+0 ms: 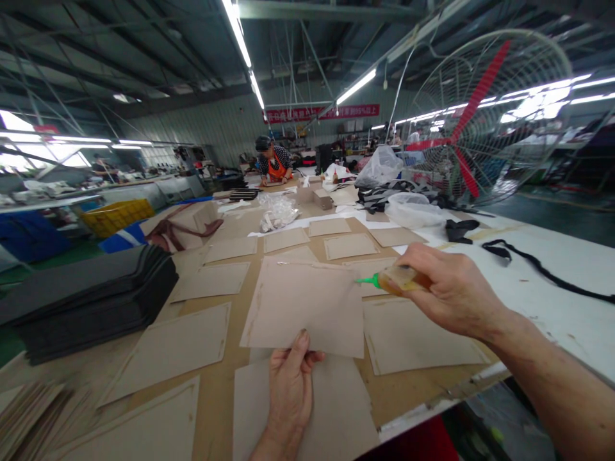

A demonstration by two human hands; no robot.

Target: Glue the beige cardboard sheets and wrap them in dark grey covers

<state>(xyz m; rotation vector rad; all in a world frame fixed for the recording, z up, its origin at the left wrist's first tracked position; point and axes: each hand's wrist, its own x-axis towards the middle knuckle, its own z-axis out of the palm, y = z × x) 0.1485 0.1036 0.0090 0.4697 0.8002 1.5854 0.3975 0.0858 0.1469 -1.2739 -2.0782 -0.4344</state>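
Cardboard sheet [305, 307] extends beyond the left grip [292, 384], clamped on its near edge; right grip [446, 288] clasps a green-tipped bottle [396, 280].

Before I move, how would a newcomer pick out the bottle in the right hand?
Start at the big red-bladed fan at upper right. Below it, the right hand grips the bottle. A bright green nozzle pointing toward the held card sets it apart from the tan cards around it.

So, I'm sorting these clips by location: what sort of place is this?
Probably a factory workshop: a long worktable spread with brown sheets, a large caged fan, and strip lights overhead.
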